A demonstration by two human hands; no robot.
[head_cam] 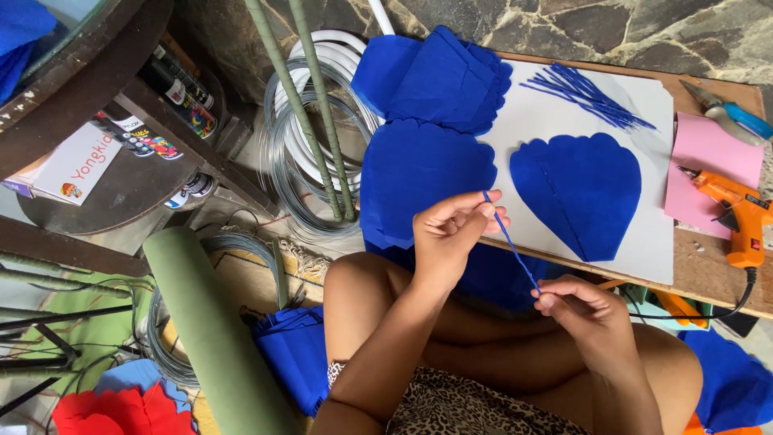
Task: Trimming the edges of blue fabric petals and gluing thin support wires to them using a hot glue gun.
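I see the left hand (451, 229) pinching the upper end of a thin blue strip (513, 246); the right hand (581, 310) pinches its lower end. The strip's long axis runs diagonally between them, over the near edge of the white board (656, 242), clear of the blue petal (577, 193).

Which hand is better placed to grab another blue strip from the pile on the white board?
Right, probably. The right hand pinches the lower end of the twisted blue strip nearer the board's edge; the strip pile lies up-right. The left hand would cross over.
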